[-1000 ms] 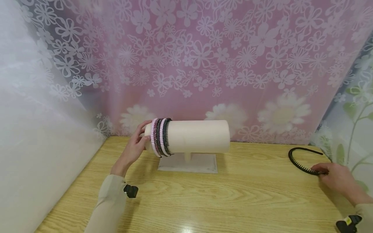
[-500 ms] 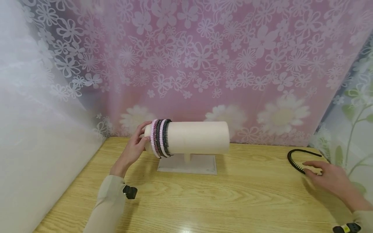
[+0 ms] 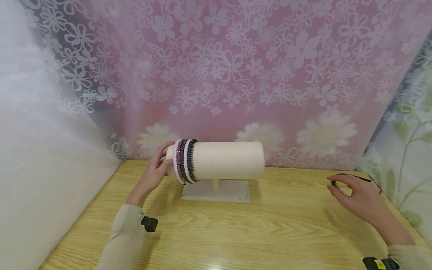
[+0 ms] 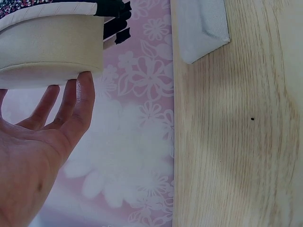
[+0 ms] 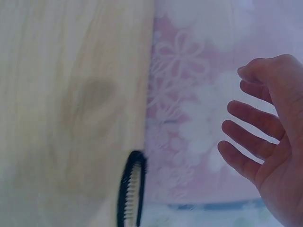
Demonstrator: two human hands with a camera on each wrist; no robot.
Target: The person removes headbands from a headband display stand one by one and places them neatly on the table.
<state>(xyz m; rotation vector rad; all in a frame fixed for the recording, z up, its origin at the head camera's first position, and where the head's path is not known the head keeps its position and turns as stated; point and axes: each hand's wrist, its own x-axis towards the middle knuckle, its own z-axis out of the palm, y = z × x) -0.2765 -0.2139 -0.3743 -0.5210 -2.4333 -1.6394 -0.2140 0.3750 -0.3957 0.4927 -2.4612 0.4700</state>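
A cream padded headband stand point(image 3: 229, 159) has several headbands point(image 3: 183, 161), pink, glittery and black-toothed, side by side on its left part. My left hand point(image 3: 156, 172) grips the roll's left end, thumb in front and fingers behind; the left wrist view has its fingertips against the roll's end point(image 4: 42, 75). At the right, a black toothed headband point(image 5: 124, 189) lies on the table, partly hidden in the head view by my right hand point(image 3: 362, 197). That hand hovers above it with nothing between its parted thumb and fingers.
The stand's flat pale base point(image 3: 216, 191) rests on the wood-grain table point(image 3: 270, 225). A pink flowered curtain point(image 3: 229, 56) hangs behind the table's back edge, with pale sheets at left and right.
My right hand has let go of the black toothed headband and moved left and up, off the table. The left hand keeps its grip on the stand.
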